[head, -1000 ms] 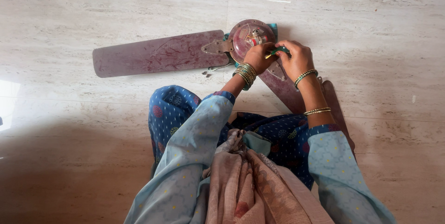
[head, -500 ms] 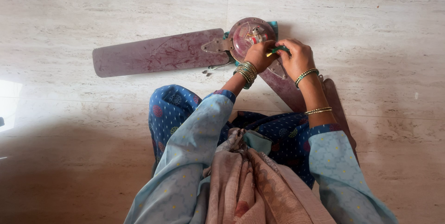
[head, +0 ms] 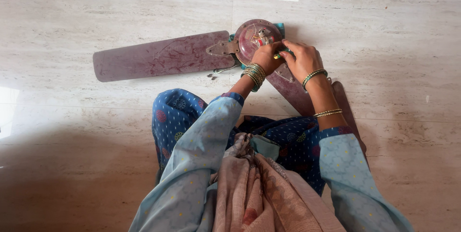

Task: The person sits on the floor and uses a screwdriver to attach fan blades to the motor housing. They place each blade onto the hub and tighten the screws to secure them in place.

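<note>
Head | left hand [head: 265, 59] curled on fan motor hub [head: 254, 37] | right hand [head: 300, 59] grips green screwdriver [head: 282, 53]

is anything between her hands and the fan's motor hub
Nothing visible. Both the left hand and right hand rest right at the near edge of the motor hub, with a small green-handled tool pinched between them. The fan blade lies off to the side.

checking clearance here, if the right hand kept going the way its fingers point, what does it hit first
The right hand points up-left, so it would likely first meet the left hand, then the fan's round motor hub. Depth is unclear.
</note>
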